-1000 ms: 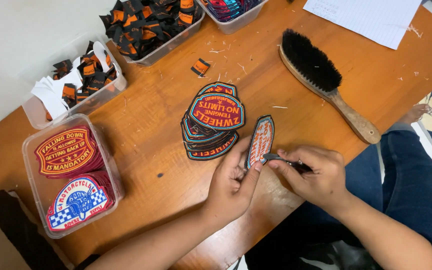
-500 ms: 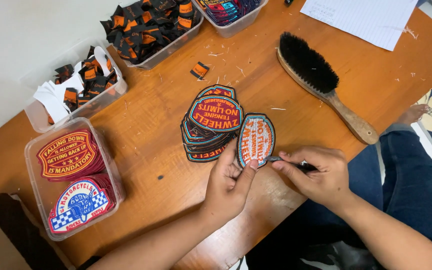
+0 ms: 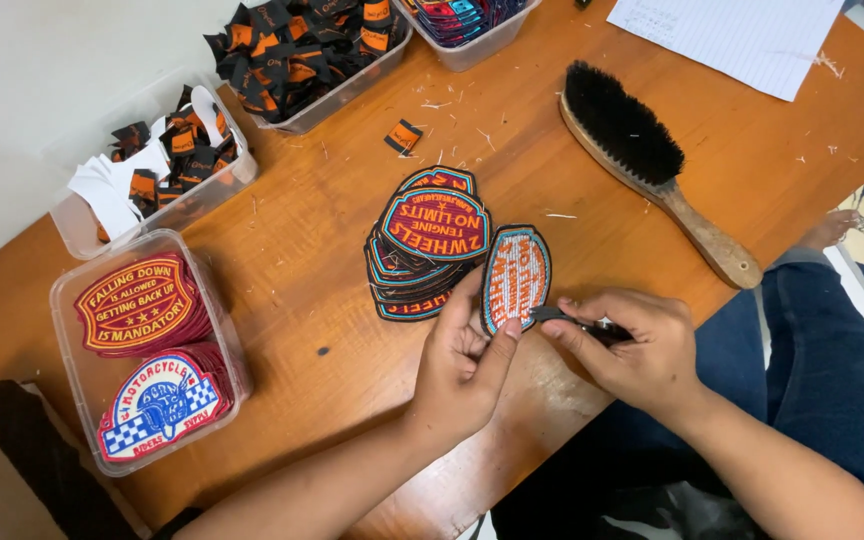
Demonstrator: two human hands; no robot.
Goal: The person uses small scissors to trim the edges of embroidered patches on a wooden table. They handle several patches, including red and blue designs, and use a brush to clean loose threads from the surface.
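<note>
Two hands worked close together at the near edge of the wooden table (image 3: 302, 300). The left hand (image 3: 467, 365) had its grip closed on an oval embroidered patch (image 3: 517, 277), pinched at the lower end between thumb and fingers, so the patch stood tilted with its face to the camera. The right hand (image 3: 632, 345) had its grip closed on a small dark tool (image 3: 577, 322) (I could not tell which kind), whose tip touched the lower edge of the patch. Just beside the patch, on its left, lay a stack of patches (image 3: 427, 245). A wooden brush (image 3: 652, 165) with black bristles lay further away, and a clear plastic box (image 3: 147, 350) held more patches.
</note>
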